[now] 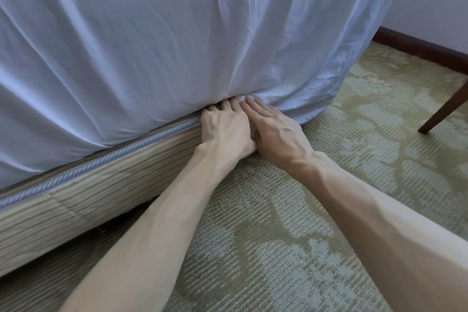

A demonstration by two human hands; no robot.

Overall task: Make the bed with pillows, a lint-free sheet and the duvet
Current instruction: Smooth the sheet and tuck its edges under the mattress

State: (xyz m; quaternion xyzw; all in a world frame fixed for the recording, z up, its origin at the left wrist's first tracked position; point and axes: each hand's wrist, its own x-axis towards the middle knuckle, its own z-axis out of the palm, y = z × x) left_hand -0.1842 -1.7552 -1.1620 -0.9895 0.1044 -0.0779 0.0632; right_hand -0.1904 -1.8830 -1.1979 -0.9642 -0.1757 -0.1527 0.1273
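Two bare forearms reach forward from the lower edge of the view, over a green patterned carpet [278,235], to the side of the bed. Both hands lie close together, touching at the thumbs, near the corner of the mattress. On the left hand [225,126] the fingers are straight and side by side, and their tips disappear into the gap between the mattress and the striped bed base [101,190]. On the right hand [276,129] the fingers are also flat and together, pressing a small bunch of cloth at the same gap. The pale blue sheet [177,45] covers the mattress side and hangs loose at the corner, where its edge touches the carpet. I judge the step in hand is tucking the sheet under the mattress. The next move probably calls for folding the loose corner and pushing it in smoothly. No pillows or duvet are in view. A dark chair leg [443,111] stands well apart on the right. No brand, label or writing can be read.
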